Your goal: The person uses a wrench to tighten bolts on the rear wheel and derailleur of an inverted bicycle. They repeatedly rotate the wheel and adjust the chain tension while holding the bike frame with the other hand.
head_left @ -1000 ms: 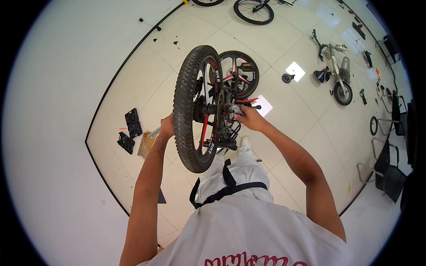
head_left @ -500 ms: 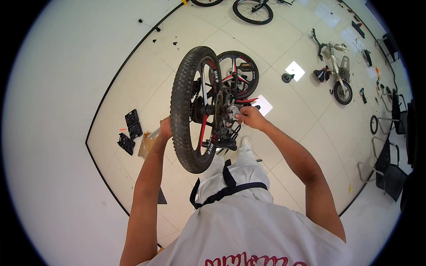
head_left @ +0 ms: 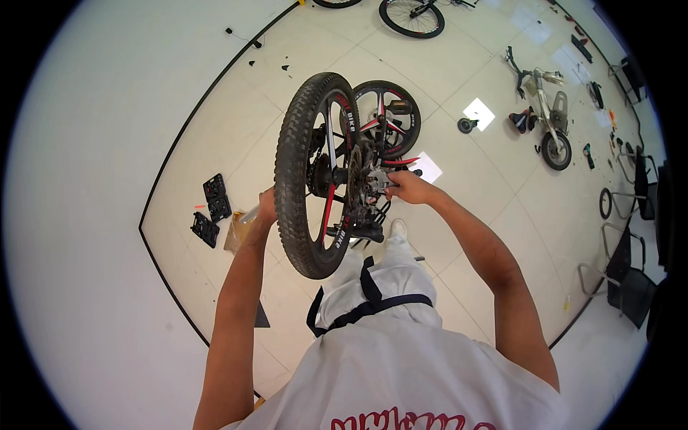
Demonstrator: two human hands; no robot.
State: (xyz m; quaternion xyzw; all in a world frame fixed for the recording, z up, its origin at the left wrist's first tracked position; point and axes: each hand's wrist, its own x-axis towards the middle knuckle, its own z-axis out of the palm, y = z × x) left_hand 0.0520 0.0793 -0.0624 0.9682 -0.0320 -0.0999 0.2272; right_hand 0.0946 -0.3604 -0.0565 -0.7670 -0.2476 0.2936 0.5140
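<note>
A bicycle wheel with a knobbly black tyre (head_left: 292, 172) and black, red and white spokes stands upright before me, seen nearly edge-on. A toothed sprocket cluster (head_left: 320, 174) sits at its hub, with a brake disc (head_left: 355, 168) on the right side. My right hand (head_left: 414, 188) is closed, thumb and fingers pinching a silver metal part (head_left: 378, 180) beside the disc. My left hand (head_left: 268, 206) is against the tyre's left side; its fingers are hidden behind the tyre. The bicycle's other wheel (head_left: 393, 118) lies farther off, partly covered.
An open black tool case (head_left: 216, 197) and a brown piece of packaging (head_left: 235, 233) lie on the left floor. A partly dismantled small bike (head_left: 548, 118) stands to the right, near chairs (head_left: 634, 290). Another bicycle wheel (head_left: 412, 18) shows at the far edge.
My right hand has shifted slightly at the silver part, its fingers now lower and more tucked against it. The wheel and my left hand stay almost where they were.
</note>
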